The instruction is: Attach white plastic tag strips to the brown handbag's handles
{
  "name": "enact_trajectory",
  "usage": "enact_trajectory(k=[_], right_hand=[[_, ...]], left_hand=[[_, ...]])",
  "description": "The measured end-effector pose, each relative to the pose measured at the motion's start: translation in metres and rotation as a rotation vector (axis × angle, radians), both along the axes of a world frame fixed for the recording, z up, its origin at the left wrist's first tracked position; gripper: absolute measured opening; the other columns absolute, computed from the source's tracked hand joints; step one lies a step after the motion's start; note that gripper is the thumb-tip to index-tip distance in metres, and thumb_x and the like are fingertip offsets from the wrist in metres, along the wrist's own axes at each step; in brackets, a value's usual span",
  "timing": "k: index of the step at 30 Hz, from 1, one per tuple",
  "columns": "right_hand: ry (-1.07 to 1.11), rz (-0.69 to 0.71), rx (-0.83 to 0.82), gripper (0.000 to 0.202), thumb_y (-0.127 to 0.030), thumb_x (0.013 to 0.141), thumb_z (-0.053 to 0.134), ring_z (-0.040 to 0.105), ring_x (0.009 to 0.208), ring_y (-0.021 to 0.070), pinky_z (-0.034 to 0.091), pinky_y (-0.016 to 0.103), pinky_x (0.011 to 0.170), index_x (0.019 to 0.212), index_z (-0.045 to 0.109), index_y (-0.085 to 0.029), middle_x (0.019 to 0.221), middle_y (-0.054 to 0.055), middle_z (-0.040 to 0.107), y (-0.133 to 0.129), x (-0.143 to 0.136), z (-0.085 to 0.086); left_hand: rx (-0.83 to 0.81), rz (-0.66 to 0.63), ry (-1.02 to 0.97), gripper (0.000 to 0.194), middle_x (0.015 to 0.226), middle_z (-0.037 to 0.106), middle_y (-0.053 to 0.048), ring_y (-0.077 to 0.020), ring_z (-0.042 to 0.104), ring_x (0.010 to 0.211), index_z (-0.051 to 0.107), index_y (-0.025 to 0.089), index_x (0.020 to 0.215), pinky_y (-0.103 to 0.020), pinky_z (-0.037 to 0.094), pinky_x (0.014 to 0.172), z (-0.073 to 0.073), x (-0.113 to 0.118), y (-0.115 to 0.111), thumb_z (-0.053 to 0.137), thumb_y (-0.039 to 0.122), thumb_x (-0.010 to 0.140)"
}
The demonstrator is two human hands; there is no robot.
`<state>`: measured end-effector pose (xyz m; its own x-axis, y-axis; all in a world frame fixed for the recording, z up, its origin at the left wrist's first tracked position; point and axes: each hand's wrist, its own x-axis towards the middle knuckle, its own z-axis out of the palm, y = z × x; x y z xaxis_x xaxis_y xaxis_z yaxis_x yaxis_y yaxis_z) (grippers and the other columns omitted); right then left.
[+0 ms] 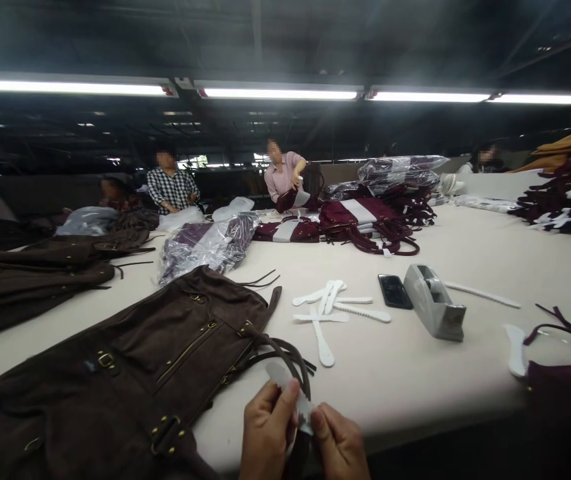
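Observation:
A dark brown suede bag [130, 373] lies flat on the pale table [415, 373] in front of me, its handles [285, 353] reaching toward my hands. My left hand [265, 433] and my right hand [340, 443] meet at the table's near edge. Both pinch a white foam strip [288, 387] wrapped around the bag's handle. Several more white foam strips [332, 310] lie scattered just beyond the handles.
A grey tape dispenser [435, 303] and a black phone [395, 291] sit right of centre. More brown bags [30, 277] lie at left, maroon bags [365, 223] and plastic-wrapped bags [210, 243] farther back. Several people work at the far side. A maroon bag [565, 380] lies at right.

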<state>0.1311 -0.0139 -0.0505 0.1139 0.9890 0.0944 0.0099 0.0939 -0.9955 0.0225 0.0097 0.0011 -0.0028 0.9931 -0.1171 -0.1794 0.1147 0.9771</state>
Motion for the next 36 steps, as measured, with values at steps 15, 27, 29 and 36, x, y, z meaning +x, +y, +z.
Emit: enact_trajectory(k=[15,27,29,36], right_hand=[[-0.015,-0.035,-0.152,0.044,-0.060,0.087,0.046,0.046,0.052,0.0095,0.041,0.022,0.051,0.081,0.056,-0.018,0.061,-0.002,0.050,0.011,0.032,0.024],[0.086,0.157,-0.254,0.034,-0.049,0.075,0.068,0.050,0.069,0.0124,0.043,0.023,0.060,0.089,0.059,-0.020,0.080,0.001,0.058,-0.001,0.048,0.014],[0.133,0.060,-0.278,0.038,-0.051,0.072,0.070,0.052,0.070,0.0134,0.043,0.022,0.057,0.095,0.060,-0.022,0.083,0.001,0.060,-0.002,0.052,0.012],[0.233,0.067,-0.308,0.052,-0.055,0.066,0.074,0.045,0.054,0.0075,0.030,0.016,0.041,0.102,0.058,-0.021,0.072,-0.001,0.055,-0.002,0.037,0.008]], left_hand=[[-0.139,-0.104,-0.163,0.035,0.055,0.047,0.006,-0.0028,0.036,0.044,0.044,0.017,0.070,-0.015,0.022,0.039,0.002,-0.015,0.019,0.062,0.045,0.080],[0.507,-0.268,0.804,0.036,0.103,0.063,-0.007,-0.0207,0.057,0.098,0.057,0.020,0.107,-0.036,0.047,0.088,-0.003,-0.059,-0.024,0.059,0.047,0.083],[0.664,-0.294,1.008,0.047,0.105,0.063,-0.009,-0.0233,0.057,0.098,0.056,0.020,0.110,-0.039,0.049,0.087,-0.015,-0.073,-0.030,0.066,0.051,0.076],[1.107,-0.059,1.207,0.024,0.060,0.056,-0.002,-0.0169,0.054,0.059,0.055,0.019,0.077,-0.028,0.045,0.053,-0.056,-0.107,-0.037,0.035,0.022,0.090]])
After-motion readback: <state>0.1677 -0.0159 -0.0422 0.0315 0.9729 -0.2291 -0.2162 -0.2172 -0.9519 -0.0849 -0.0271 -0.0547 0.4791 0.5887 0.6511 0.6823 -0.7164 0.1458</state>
